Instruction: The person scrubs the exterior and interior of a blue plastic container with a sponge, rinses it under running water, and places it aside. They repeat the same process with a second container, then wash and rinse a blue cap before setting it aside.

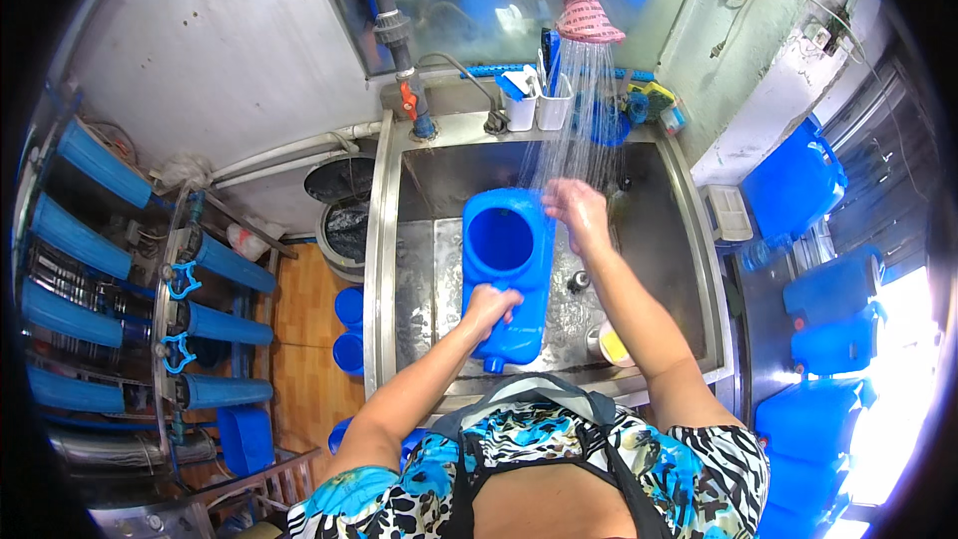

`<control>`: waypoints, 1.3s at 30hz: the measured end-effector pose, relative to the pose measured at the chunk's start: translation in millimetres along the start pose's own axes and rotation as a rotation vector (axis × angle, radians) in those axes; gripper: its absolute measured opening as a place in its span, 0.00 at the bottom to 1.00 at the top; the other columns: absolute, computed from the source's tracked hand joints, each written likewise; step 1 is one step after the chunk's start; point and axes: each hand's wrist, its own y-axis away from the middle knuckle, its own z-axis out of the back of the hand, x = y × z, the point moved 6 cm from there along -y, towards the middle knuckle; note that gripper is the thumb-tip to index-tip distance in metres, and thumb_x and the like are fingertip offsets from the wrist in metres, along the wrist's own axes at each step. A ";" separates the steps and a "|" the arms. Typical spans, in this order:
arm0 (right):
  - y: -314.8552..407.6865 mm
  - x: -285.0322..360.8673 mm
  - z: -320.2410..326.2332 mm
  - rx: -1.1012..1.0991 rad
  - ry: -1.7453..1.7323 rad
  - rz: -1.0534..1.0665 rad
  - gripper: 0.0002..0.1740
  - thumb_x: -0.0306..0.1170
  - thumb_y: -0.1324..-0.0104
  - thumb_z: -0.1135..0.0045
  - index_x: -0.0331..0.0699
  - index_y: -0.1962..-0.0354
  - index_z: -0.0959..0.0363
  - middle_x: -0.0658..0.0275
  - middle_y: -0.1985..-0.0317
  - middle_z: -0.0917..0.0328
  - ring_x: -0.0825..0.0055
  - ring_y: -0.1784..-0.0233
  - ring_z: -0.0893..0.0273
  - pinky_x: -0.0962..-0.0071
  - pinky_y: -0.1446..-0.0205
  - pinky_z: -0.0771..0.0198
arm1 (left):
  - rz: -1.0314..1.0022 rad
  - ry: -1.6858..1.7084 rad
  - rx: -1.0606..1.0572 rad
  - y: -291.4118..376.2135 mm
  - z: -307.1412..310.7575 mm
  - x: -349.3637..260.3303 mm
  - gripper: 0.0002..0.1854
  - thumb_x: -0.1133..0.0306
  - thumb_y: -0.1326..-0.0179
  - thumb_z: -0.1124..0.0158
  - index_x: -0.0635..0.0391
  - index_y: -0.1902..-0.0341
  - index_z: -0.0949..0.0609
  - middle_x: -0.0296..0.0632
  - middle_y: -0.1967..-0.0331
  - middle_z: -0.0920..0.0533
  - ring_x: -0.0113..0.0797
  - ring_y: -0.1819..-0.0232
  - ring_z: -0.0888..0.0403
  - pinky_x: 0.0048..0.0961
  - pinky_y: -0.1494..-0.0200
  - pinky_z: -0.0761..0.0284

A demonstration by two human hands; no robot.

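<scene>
A blue plastic water container [528, 314] with a wide round opening lies in the stainless-steel sink [382, 239], its small spout pointing towards me. My left hand [490, 308] is closed around the handle on its near half. My right hand [575, 211] is at the container's far right corner, fingers bent and wet; whether it touches the container is not plain. Water pours from a shower head [587, 19] wrapped in pink cloth, falling behind and beside my right hand. A pale round tub with a yellow sponge [614, 346] sits at the sink's near right.
White holders [522, 112] with brushes stand on the back ledge beside a pipe with a red valve handle [409, 100]. Yellow-green sponges [658, 99] lie at the back right corner. Blue containers [793, 180] line the right side; a lidded bin [340, 239] and blue filter housings [228, 322] are left.
</scene>
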 end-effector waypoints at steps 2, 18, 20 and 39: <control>3.1 23.8 -13.7 0.147 -0.401 -0.213 0.18 0.33 0.28 0.49 0.21 0.58 0.24 0.45 0.60 0.18 0.56 0.61 0.15 0.62 0.56 0.17 | 0.040 0.065 0.032 -21.5 -22.0 -9.7 0.13 0.70 0.50 0.32 0.57 0.85 0.24 0.38 0.86 0.24 0.30 0.85 0.28 0.30 0.82 0.32; -11.5 -9.0 12.8 0.262 -0.182 -0.239 0.13 0.24 0.39 0.37 0.25 0.57 0.23 0.52 0.63 0.17 0.68 0.63 0.16 0.73 0.57 0.17 | -0.245 -0.262 -0.138 -127.4 -76.6 -51.5 0.17 0.68 0.41 0.36 0.68 0.54 0.26 0.50 0.70 0.18 0.43 0.79 0.18 0.38 0.80 0.23; -7.9 -22.3 4.1 0.386 -0.030 -0.223 0.16 0.30 0.39 0.35 0.26 0.58 0.22 0.51 0.65 0.17 0.62 0.65 0.16 0.69 0.57 0.18 | -0.319 0.003 -0.018 -127.4 -71.8 -56.4 0.16 0.64 0.39 0.35 0.68 0.60 0.23 0.50 0.72 0.18 0.42 0.82 0.20 0.38 0.83 0.25; -14.8 -64.6 -6.0 -0.010 0.482 -0.088 0.38 0.37 0.37 0.38 0.33 0.35 0.42 0.49 0.62 0.20 0.62 0.64 0.21 0.66 0.59 0.27 | -0.620 -0.771 -0.005 -47.5 -43.8 -53.7 0.25 0.58 0.29 0.48 0.69 0.40 0.32 0.68 0.47 0.24 0.62 0.42 0.25 0.48 0.38 0.31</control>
